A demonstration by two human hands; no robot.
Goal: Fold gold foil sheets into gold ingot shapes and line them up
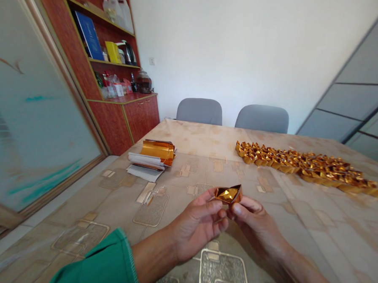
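The left hand (pixel 196 230) and right hand (pixel 253 231) are half-curled, gripping a folded gold-foil ingot (pixel 228 194) between them, above the patterned tablecloth (pixel 339 235) — curled foil sheets (pixel 158 150) are lying left, a long band of foil ingots (pixel 307 167) right.

Your folded ingot (pixel 228 194) is glossy gold foil, sharply creased; the curled foil sheets (pixel 158 150) shine the same; the paper stack (pixel 145 167) beneath is matt white; your sleeve (pixel 88 269) is green cloth; the cabinet (pixel 141 118) is polished reddish wood.
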